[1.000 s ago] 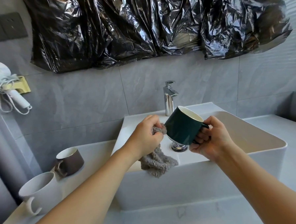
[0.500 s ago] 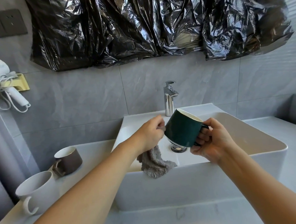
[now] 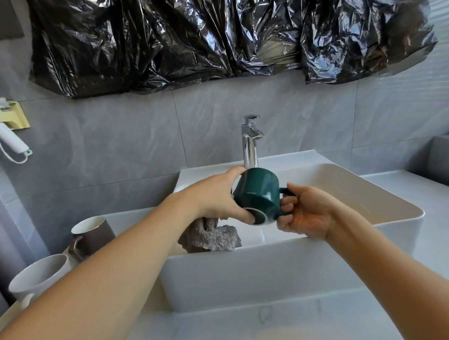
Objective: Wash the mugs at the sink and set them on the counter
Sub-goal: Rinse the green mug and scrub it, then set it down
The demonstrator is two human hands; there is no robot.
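While both hands hold it over the sink (image 3: 296, 265), the green mug (image 3: 258, 191) is tipped with its base toward the camera.

The right hand (image 3: 302, 214) has its fingers curled through the mug's handle; the left hand (image 3: 217, 196) wraps the mug's side, thumb on the base, with a grey cloth (image 3: 211, 238) hanging under it into the basin. A brown mug (image 3: 95, 235) and a white mug (image 3: 39, 275) stand on the counter (image 3: 252, 324) left of the sink, below the faucet (image 3: 250, 142) level.
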